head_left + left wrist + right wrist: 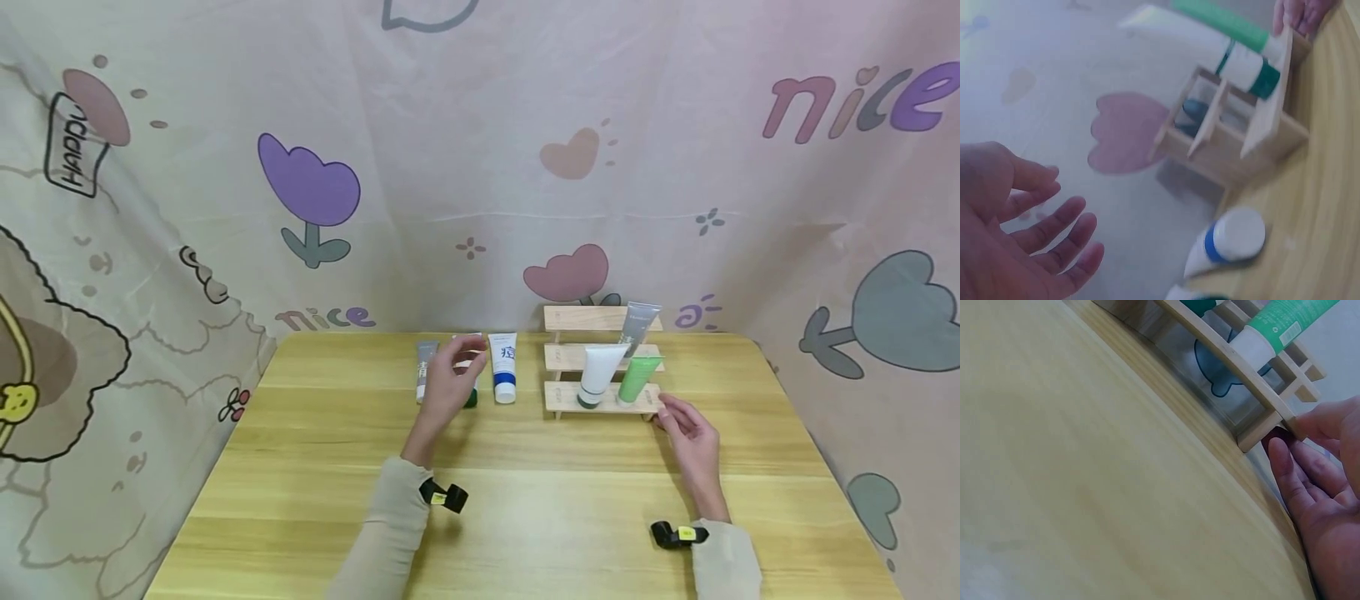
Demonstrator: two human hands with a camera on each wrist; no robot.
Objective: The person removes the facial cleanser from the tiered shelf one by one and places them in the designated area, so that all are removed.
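Observation:
My left hand (452, 379) is held above a tube with a dark green cap (471, 400), partly covering it; the fingers are loosely bent with nothing between them. At the right, my right hand (692, 433) pinches the front right corner of a three-tier wooden rack (564, 398), thumb on top and fingers beneath the shelf end in the right wrist view. A white tube with a green cap (600, 373) and a light green tube (639, 377) stand cap-down on the rack's lowest shelf, leaning right. Behind them a grey tube (637, 327) stands higher up.
Left of the rack, a white tube with a blue band (505, 367) lies on the wooden table (540, 517). A grey tube (424, 367) lies beyond the left hand's other side. A patterned cloth (450, 167) hangs along the table's back edge.

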